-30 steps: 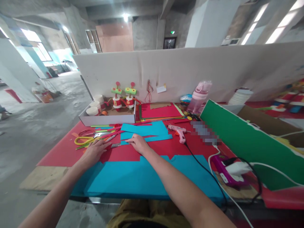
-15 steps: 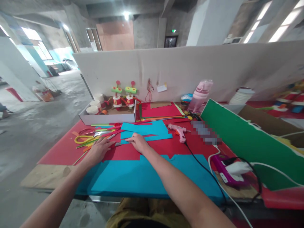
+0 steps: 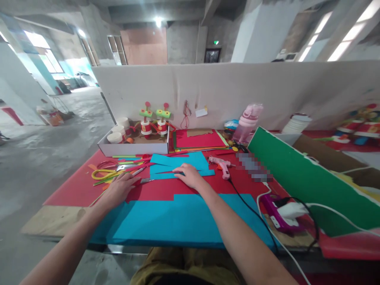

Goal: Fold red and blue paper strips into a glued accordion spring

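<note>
My left hand lies low over the red tabletop, its fingers stretched forward beside a grey pen-like tool. Just past its fingertips is a small grey blade-like piece; whether the fingers touch it I cannot tell. My right hand rests with fingers extended on a narrow blue paper strip. The strip lies along the near edge of a larger cut blue paper sheet. Scissors with yellow and red handles lie left of the papers, among coloured paper strips.
A pink glue gun with a black cord lies to the right, near a purple power strip. Wide blue paper covers the front edge. Behind stand a white box with cups, two paper robot figures and a pink bottle.
My right hand has slid rightward along the blue strip, its fingers spreading from a pointing pose. My left hand has shifted slightly left and back. The papers lie about where they were.
</note>
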Action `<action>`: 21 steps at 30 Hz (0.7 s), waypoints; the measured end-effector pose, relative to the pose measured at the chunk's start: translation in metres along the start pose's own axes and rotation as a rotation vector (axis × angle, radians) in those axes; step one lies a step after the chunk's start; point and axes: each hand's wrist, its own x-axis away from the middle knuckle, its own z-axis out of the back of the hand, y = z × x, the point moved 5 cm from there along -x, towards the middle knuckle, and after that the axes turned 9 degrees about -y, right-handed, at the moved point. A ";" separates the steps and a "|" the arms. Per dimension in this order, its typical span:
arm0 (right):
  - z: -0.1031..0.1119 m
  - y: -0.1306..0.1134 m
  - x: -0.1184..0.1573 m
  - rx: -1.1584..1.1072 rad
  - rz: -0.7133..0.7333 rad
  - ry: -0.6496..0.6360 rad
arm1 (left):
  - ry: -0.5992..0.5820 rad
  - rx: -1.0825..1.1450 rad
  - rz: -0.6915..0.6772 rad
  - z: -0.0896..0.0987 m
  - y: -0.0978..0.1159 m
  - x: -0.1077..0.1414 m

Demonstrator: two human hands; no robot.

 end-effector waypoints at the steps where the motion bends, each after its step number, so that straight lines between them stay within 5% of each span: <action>1: 0.001 0.004 0.004 -0.018 0.018 -0.025 | 0.004 -0.011 0.009 0.000 -0.002 -0.001; 8: -0.014 0.001 0.014 -0.171 0.047 -0.035 | 0.011 -0.024 -0.014 0.005 0.007 -0.006; 15: -0.016 -0.012 0.012 -0.127 0.146 0.034 | 0.000 -0.017 -0.016 0.003 0.016 -0.013; 21: -0.028 -0.008 0.004 -0.087 0.165 -0.038 | -0.009 -0.007 -0.043 0.001 0.017 -0.015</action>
